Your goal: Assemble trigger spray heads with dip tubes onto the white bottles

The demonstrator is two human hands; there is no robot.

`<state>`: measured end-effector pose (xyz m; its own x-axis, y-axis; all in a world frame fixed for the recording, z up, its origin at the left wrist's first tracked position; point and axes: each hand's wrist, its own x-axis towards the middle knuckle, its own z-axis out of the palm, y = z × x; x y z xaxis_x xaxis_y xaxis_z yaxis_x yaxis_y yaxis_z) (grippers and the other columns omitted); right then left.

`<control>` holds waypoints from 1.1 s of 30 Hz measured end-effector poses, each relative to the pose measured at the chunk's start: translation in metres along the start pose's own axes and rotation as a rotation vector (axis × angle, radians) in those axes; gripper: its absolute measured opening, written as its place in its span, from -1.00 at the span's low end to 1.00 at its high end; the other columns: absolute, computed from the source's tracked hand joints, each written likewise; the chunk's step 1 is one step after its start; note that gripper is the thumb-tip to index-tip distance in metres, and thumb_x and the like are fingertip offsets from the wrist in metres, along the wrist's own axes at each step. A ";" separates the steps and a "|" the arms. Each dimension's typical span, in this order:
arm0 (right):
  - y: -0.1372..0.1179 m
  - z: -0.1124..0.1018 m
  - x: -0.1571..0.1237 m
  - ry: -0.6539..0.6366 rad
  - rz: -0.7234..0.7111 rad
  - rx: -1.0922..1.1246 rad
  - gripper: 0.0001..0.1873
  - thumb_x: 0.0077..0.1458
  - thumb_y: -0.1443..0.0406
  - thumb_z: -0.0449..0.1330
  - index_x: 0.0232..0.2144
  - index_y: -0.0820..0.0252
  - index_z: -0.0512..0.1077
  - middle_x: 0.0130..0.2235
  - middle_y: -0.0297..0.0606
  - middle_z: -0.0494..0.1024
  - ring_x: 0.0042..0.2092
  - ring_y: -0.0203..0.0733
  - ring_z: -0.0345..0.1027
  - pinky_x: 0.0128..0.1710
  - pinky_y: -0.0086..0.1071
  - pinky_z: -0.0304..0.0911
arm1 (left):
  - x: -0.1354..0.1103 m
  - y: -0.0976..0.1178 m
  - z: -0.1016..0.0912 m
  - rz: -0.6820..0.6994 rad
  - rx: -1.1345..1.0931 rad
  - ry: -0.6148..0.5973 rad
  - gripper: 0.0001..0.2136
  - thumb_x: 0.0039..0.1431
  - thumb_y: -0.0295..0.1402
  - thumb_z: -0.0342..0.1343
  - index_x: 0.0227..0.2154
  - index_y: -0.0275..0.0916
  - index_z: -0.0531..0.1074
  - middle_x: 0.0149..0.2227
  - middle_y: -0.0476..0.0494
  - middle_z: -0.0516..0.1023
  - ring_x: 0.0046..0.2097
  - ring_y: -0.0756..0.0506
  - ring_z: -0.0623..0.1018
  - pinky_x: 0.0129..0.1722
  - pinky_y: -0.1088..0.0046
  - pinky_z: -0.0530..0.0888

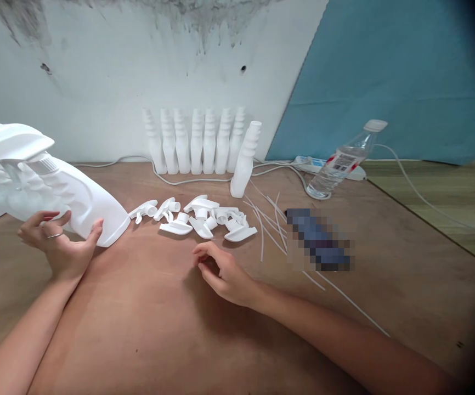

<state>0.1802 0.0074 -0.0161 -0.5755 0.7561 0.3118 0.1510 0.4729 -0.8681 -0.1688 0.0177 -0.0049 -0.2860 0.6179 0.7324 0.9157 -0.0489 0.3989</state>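
At the left, my left hand (67,249), with a ring on one finger, is at the lower part of a white spray bottle (93,200). Its thumb and index finger lie on either side of the bottle, and the other fingers spread to the left. The bottle carries a trigger spray head (13,141) and appears tilted. My right hand (225,274) hovers over the table with loosely curled fingers and nothing visible in them. Just beyond it lies a pile of loose white trigger spray heads (200,216).
Several white bottles without heads (196,142) stand along the wall, with one bottle (246,162) nearer. Thin white tubes (272,227) lie beside a pixelated dark object (320,238). A water bottle (336,164), a power strip (356,173) and a cable (192,181) are farther back.
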 end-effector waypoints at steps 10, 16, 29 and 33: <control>0.002 0.001 0.000 0.016 0.001 0.024 -0.76 0.12 0.43 0.00 -0.13 0.17 0.23 -0.27 -0.23 0.45 -0.23 -0.23 0.35 -0.18 -0.34 0.29 | 0.006 -0.013 0.005 0.125 0.115 0.065 -0.46 -0.11 -0.27 0.38 -0.17 -0.24 0.17 0.05 -0.31 0.18 0.18 -0.49 0.20 0.13 -0.18 0.15; 0.003 0.001 0.000 0.000 0.003 0.040 -0.75 0.12 0.44 -0.01 -0.13 0.19 0.23 -0.27 -0.22 0.44 -0.23 -0.24 0.34 -0.18 -0.33 0.29 | 0.015 -0.025 0.009 0.120 0.058 0.048 -0.50 -0.01 -0.26 0.31 -0.13 -0.21 0.14 0.06 -0.21 0.16 0.20 -0.45 0.17 0.17 -0.15 0.08; 0.001 0.000 0.001 -0.002 0.008 0.043 -0.75 0.11 0.45 0.00 -0.13 0.19 0.23 -0.27 -0.22 0.44 -0.23 -0.24 0.35 -0.19 -0.34 0.29 | 0.020 -0.029 0.013 0.082 0.105 0.060 -0.48 -0.05 -0.25 0.32 -0.11 -0.24 0.15 0.06 -0.24 0.22 0.18 -0.38 0.23 0.20 -0.08 0.08; 0.002 0.001 0.000 -0.004 0.008 0.044 -0.75 0.12 0.45 -0.01 -0.13 0.18 0.23 -0.27 -0.23 0.44 -0.22 -0.24 0.35 -0.19 -0.35 0.28 | 0.023 -0.041 0.022 0.059 0.180 0.141 -0.44 -0.14 -0.20 0.32 -0.15 -0.32 0.16 0.02 -0.35 0.25 0.14 -0.36 0.25 0.15 -0.02 0.12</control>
<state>0.1797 0.0084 -0.0178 -0.5774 0.7582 0.3030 0.1202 0.4460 -0.8869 -0.2065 0.0511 -0.0159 -0.2560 0.5017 0.8263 0.9638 0.0669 0.2580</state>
